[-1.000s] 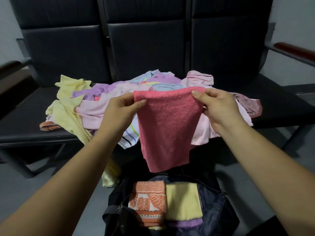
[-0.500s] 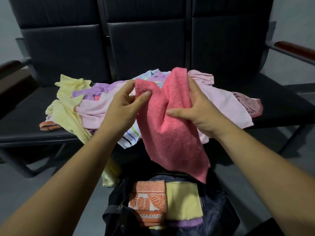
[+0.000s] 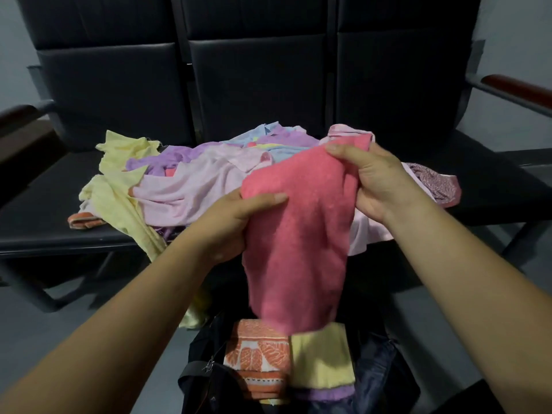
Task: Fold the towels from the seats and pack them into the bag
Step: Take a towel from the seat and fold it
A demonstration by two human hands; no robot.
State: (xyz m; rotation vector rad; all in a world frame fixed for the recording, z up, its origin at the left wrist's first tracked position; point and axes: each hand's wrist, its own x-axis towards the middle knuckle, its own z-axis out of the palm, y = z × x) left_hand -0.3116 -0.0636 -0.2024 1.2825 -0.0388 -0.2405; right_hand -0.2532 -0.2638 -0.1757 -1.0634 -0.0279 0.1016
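Pink towel (image 3: pixel 298 234) held up in front of me, hanging over the open bag (image 3: pixel 379 372) at 6 o'clock. My left hand (image 3: pixel 236 222) grips its left edge: thumb on the front, fingers curled behind the cloth. My right hand (image 3: pixel 376 183) grips the top corner, at 1 o'clock on the towel, fingers closed round bunched cloth. In the bag, side by side: folded orange patterned towel (image 3: pixel 257 357), folded yellow towel (image 3: pixel 319 360). Loose pile of towels (image 3: pixel 194 180) lies on the seats (image 3: pixel 44 216), at 11 o'clock.
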